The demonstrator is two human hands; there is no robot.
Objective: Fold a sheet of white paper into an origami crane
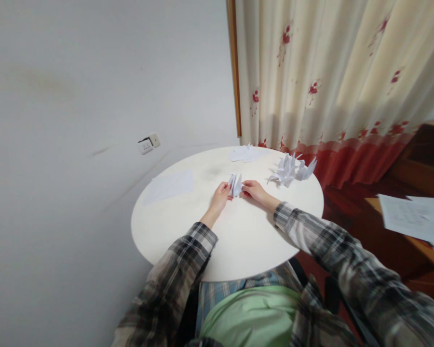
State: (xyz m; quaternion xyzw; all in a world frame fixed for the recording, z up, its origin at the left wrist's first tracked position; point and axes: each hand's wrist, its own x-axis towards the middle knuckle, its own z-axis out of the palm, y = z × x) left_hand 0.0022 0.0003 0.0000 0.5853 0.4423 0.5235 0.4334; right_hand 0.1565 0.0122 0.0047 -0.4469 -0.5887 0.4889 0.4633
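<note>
A folded white paper piece [235,185], with upright pointed flaps like an origami figure, is held between my two hands over the middle of the round table. My left hand [221,194] pinches its left side, thumb and fingers closed on the paper. On the other side, my right hand [253,190] grips the right edge with its fingertips. Beyond my right hand a cluster of folded paper cranes [286,170] rests on the table, their pointed tips sticking up.
The round white table [188,231] stands against a white wall with a socket [145,146]. Flat paper sheets [171,185] lie at its left, and more paper [245,153] at the far edge. A patterned curtain [311,58] hangs behind. Written sheets [412,217] lie on furniture at right.
</note>
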